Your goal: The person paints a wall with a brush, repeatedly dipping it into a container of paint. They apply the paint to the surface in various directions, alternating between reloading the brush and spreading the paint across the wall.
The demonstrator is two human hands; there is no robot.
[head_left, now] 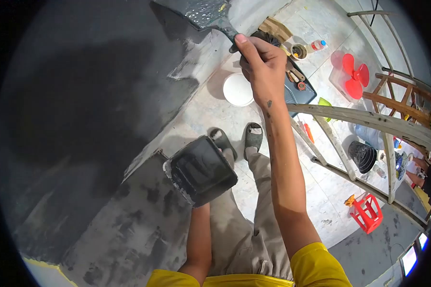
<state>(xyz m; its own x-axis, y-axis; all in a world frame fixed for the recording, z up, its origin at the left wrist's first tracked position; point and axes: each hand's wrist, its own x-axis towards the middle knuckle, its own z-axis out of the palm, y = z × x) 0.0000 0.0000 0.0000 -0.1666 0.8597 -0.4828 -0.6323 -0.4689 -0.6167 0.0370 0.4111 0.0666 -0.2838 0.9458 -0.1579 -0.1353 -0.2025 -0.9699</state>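
Note:
My right hand [265, 60] is closed round the dark handle of a wide putty knife [213, 15]. Its flat blade is wet and speckled, close to the dark grey coated wall [81, 95] at the upper left. Below, a black square tub [201, 170] with pale crusted residue on its rim is held up in front of my legs. My left forearm [199, 234] runs up under this tub, and the tub hides my left hand. Dark smears mark my right wrist.
A white round bucket [238, 90] stands on the tiled floor beyond my feet, beside a dark tray [301, 93] of tools. A wooden ladder-like frame [364, 119] crosses the right side. Farther right are a red fan [355, 76], a black bucket [362, 156] and a red stool [368, 213].

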